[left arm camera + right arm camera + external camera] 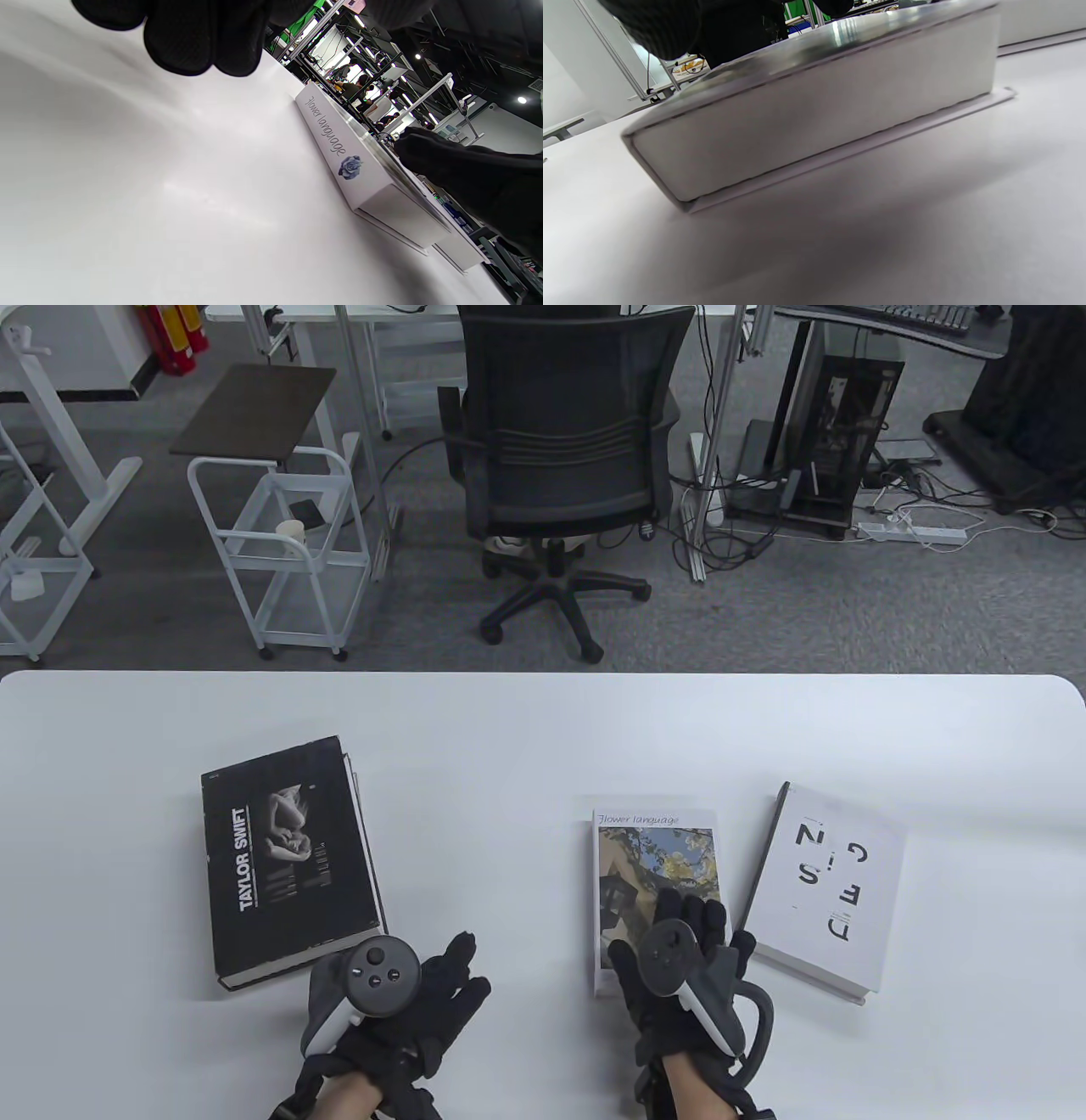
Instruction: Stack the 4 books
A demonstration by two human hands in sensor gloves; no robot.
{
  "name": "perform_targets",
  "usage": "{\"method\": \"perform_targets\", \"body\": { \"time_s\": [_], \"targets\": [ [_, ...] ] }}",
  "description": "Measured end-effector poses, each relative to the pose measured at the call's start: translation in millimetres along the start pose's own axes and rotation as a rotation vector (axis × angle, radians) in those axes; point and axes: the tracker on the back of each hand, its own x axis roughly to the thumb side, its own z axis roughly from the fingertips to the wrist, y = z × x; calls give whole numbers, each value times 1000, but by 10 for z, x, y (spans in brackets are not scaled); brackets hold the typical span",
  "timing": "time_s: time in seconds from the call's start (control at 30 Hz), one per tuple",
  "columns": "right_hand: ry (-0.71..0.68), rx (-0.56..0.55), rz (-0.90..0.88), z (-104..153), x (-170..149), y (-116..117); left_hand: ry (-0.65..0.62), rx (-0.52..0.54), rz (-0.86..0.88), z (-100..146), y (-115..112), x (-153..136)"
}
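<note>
A black "Taylor Swift" book (288, 857) lies at the table's left, with a thin edge of something showing along its right side. A "Flower language" book (653, 848) lies right of centre, and a white book with black letters (827, 882) lies beside it. My left hand (450, 976) rests flat and empty on the table, just right of the black book's near corner. My right hand (679, 925) rests with spread fingers on the near end of the Flower language book. The left wrist view shows that book's spine (335, 144), and the right wrist view shows its page edge (814, 123).
The white table (526, 729) ends at a far edge, with a black office chair (560, 466) and a white cart (280, 543) on the floor beyond it. The white book's far corner angles toward the Flower language book.
</note>
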Motion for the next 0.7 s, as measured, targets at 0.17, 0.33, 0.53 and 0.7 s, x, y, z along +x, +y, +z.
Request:
{"method": "perform_targets", "body": {
  "time_s": [0.17, 0.33, 0.53, 0.7],
  "targets": [
    [5, 11, 14, 2, -3, 11, -5, -14, 0, 1, -30, 4],
    [-4, 20, 30, 6, 17, 15, -7, -33, -13, -8, -68, 14],
    [-4, 28, 26, 5, 19, 20, 12, -42, -3, -16, -64, -20],
    [-13, 31, 26, 9, 31, 28, 22, -43, 1, -13, -57, -29]
  ]
}}
